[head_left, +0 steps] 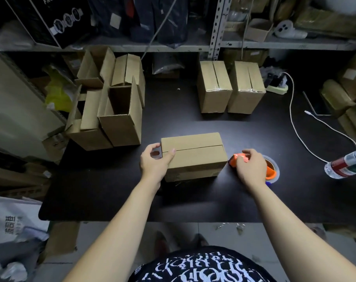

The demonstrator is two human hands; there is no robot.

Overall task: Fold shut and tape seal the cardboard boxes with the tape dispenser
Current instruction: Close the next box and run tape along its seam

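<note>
Centre frame: brown cardboard box (193, 155) sits on the black table top (112, 192), top flaps folded shut, seam running left to right, no tape visible along it.

Left hand (155, 161) is at the box's left end, forearm coming up from the lower middle of the frame. Its thumb (171, 153) lies flat on the top near the seam and the fingers curl round the left end face, so it grips the box.

Right hand (251, 167) is right of centre, palm down, wrist low over the table. Its fingers are wrapped together over the orange tape dispenser (233, 160), clamped on its body. The dispenser's nose is at the box's right end, low on the near corner; cannot tell if it touches. The tape roll shows behind the hand.

Upper centre-right: two taped cardboard boxes (213, 86) side by side, well apart from the hands. Upper left: open cardboard boxes (120, 110) with flaps up, clustered. Right edge: clear plastic bottle (346, 165) lying tilted. A white cable (295, 123) snakes across the table at right.
</note>
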